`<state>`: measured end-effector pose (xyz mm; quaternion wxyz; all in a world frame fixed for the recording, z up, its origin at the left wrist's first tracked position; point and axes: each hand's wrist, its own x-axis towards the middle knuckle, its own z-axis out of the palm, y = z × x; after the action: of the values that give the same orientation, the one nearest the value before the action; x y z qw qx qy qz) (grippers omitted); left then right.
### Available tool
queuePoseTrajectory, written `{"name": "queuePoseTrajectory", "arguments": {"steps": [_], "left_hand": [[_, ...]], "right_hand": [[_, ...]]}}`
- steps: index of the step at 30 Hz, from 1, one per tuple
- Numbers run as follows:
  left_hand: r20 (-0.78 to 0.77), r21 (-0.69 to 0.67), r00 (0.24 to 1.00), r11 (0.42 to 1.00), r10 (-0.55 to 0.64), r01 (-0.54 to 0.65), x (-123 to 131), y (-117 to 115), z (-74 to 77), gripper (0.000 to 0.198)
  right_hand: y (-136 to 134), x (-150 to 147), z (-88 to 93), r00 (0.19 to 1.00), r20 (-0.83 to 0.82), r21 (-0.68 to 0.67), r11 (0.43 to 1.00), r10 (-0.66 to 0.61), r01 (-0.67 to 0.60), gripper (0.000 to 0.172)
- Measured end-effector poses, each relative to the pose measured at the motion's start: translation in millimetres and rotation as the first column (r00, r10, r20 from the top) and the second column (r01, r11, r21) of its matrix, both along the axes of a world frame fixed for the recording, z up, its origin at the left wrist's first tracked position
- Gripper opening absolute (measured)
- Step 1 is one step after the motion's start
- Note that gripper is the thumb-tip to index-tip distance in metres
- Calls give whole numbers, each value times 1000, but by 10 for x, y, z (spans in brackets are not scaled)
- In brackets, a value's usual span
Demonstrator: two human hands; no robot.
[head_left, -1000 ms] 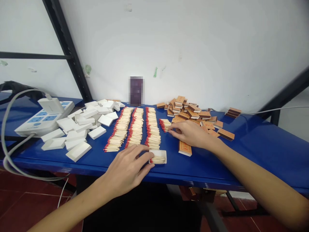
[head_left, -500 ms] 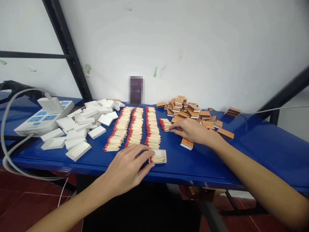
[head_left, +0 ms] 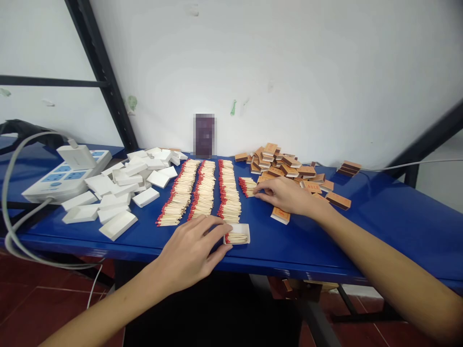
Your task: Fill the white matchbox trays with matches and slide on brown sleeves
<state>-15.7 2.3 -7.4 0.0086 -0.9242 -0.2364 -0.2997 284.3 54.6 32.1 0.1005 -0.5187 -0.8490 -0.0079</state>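
Observation:
My left hand (head_left: pixel 200 246) grips the left end of a small white matchbox tray (head_left: pixel 244 228) near the table's front edge. Red-tipped matches (head_left: pixel 237 238) lie in the tray along its near side, heads to the left. My right hand (head_left: pixel 280 193) has thumb and fingers closed at the plain ends of a short pile of matches (head_left: pixel 247 187); how many it grips is hidden. Left of that pile run three long rows of matches (head_left: pixel 229 193). An orange matchbox sleeve with white inside (head_left: pixel 280 215) lies just below my right hand.
White empty trays (head_left: pixel 117 226) are heaped on the left of the blue table (head_left: pixel 390 236). Orange matchboxes (head_left: pixel 289 168) are piled at the back right. A power strip (head_left: pixel 65 178) with a plugged charger and cables sits far left. A blurred dark rectangle (head_left: pixel 204 136) stands against the wall.

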Motion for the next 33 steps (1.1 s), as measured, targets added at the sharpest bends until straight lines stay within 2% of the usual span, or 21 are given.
{"name": "queuePoseTrajectory", "arguments": {"steps": [12, 15, 18, 21, 25, 29, 33], "left_hand": [[-1, 17, 1000, 1000, 2, -2, 7, 4, -3, 21], [-6, 18, 1000, 1000, 7, -6, 8, 9, -2, 21], [-5, 15, 1000, 1000, 6, -6, 7, 8, 3, 21], [-5, 8, 1000, 1000, 8, -8, 9, 3, 12, 24], [9, -2, 1000, 1000, 25, -25, 15, -3, 17, 29], [22, -17, 998, 998, 55, -54, 22, -10, 10, 35], [10, -35, 998, 998, 57, -56, 22, -16, 2, 34]], "right_hand": [[-8, -17, 9, 1000, -18, -18, 1000, 13, -14, 23], [-14, -25, 1, 998, -53, -68, 998, -15, 11, 23], [-35, -49, 4, 995, -95, -154, 988, 1, -15, 24], [-69, -84, 46, 993, -115, -196, 980, 23, -46, 24], [-185, -179, 157, 985, -170, -173, 984, 22, -51, 23], [-391, -394, 197, 951, -281, -154, 972, 129, -177, 21], [-520, -596, 125, 931, -252, -165, 936, 264, -311, 10]]}}
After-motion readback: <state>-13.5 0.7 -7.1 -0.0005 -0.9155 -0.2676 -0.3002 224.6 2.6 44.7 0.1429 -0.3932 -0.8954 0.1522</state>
